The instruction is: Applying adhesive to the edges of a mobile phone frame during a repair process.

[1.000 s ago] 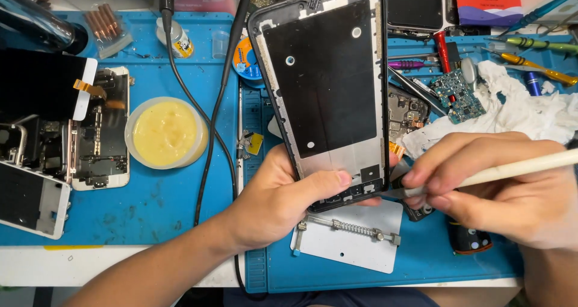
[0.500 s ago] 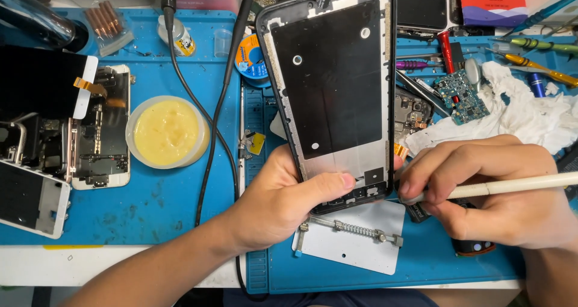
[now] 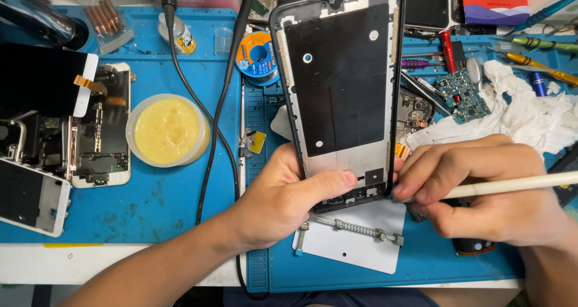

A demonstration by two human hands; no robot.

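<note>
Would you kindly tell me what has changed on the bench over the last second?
The right hand drew in leftward, bringing the tip of the cream-coloured tool right up to the lower right edge of the phone frame. The frame shifted only slightly in view. The left hand kept its grip on the frame's lower end, and the tub of yellow paste and the other parts stayed put.

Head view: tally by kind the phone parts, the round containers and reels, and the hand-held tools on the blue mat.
Phone frame in left hand: 1
Opened phones at left: 2
Circuit board: 1
Yellow paste tub: 1
Solder reel: 1
White stick tool in right hand: 1
Total: 7
</note>
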